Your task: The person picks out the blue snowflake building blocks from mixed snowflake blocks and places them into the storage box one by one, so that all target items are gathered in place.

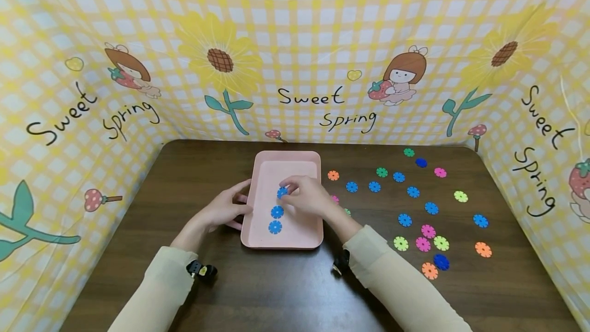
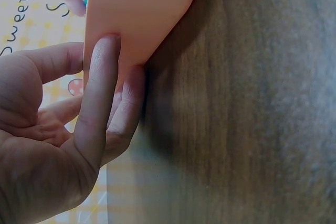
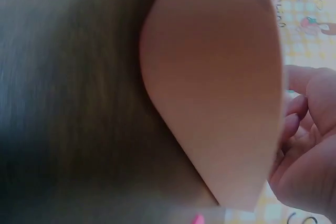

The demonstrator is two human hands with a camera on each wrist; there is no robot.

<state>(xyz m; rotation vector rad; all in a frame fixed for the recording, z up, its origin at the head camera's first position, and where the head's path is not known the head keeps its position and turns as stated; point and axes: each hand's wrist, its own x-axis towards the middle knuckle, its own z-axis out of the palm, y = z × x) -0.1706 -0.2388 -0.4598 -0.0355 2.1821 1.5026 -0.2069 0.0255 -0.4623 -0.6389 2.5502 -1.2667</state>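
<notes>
In the head view a pink tray [image 1: 258,168] lies on the table, with two blue notched plastic discs [image 1: 276,212] in a short column on its floor. My right hand [image 1: 306,196] is over the tray and pinches another blue notched disc [image 1: 281,193] at the top of that column. The right wrist view shows the hand [image 3: 310,140] behind the tray wall [image 3: 215,77], which hides its fingertips and the disc. My left hand [image 1: 226,206] rests against the tray's left side. Close up, the left hand's fingers [image 2: 100,87] touch the outer wall of the tray [image 2: 139,14].
On the dark wooden table [image 1: 207,296], several loose notched discs lie right of the tray: blue [image 1: 404,220], orange [image 1: 483,249], pink [image 1: 428,231], green [image 1: 381,172] and yellow-green [image 1: 401,243]. A yellow checked cloth [image 1: 295,40] stands around the back and sides.
</notes>
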